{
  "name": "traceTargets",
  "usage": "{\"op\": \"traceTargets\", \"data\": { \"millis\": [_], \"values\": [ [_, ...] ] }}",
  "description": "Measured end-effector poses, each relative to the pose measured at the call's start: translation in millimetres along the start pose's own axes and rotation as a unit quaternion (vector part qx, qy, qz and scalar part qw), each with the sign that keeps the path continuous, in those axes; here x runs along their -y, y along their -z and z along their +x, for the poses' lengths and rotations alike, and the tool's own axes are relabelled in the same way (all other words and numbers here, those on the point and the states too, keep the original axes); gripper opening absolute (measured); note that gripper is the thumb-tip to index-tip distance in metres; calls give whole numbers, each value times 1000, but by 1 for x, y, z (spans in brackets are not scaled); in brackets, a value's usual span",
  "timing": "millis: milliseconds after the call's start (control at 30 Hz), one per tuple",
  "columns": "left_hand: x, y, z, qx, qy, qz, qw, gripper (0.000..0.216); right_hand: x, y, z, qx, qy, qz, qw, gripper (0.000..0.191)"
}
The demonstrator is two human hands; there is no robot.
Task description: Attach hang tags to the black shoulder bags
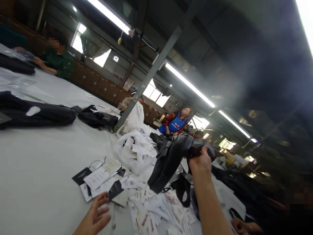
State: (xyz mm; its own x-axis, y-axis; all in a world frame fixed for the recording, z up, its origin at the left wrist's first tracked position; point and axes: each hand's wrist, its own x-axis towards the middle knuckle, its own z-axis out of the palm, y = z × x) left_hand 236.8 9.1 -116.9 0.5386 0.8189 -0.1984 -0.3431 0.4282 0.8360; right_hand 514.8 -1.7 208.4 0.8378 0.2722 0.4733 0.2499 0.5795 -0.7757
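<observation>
My right hand [201, 160] is raised above the table and closed on a dark garment [168, 160], which hangs down to the left over the paper tags. My left hand [96, 216] hovers low at the near edge with its fingers spread, holding nothing. It is closest to a pile of white and black hang tags [107, 182] scattered on the white table [44, 156]. A clear plastic bag of tags [134, 148] lies just beyond the pile.
Folded dark garments [36, 112] lie at the left, and another [97, 118] near a slanted metal post [151, 71]. One person in green [57, 58] sits far left, one in a blue apron [176, 123] beyond. Another person's hand [241, 226] rests bottom right.
</observation>
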Motion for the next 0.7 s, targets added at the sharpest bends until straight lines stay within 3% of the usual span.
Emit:
{"op": "traceTargets", "data": {
  "millis": [67,133,233,333,433,500,567,600,667,700],
  "values": [
    [-14,-24,-29,28,-74,35,996,109,40,-9,-50,-25,20,-23,999,37],
    [-31,-51,-65,68,-101,57,991,110,76,-16,-108,-49,52,-73,995,40],
    [-55,-86,-121,103,-95,67,988,96,116,-22,-197,-100,93,-182,974,42],
    [-72,-97,-172,109,-88,67,988,75,139,-29,-277,-146,109,-211,960,45],
    [-84,-72,-219,85,-78,47,992,56,152,-38,-345,-160,114,-237,951,47],
    [-92,-38,-247,61,-73,34,995,50,160,-43,-383,-98,81,-245,961,48],
    [-97,4,-267,47,-66,27,996,47,171,-44,-417,58,-27,-210,976,45],
    [-97,25,-272,48,-60,25,997,46,178,-41,-430,158,-109,-174,966,44],
    [-91,66,-274,52,-39,29,997,42,192,-28,-449,328,-265,-93,902,45],
    [-86,85,-272,47,-24,39,998,40,197,-18,-453,368,-310,-71,874,46]
  ]
}}
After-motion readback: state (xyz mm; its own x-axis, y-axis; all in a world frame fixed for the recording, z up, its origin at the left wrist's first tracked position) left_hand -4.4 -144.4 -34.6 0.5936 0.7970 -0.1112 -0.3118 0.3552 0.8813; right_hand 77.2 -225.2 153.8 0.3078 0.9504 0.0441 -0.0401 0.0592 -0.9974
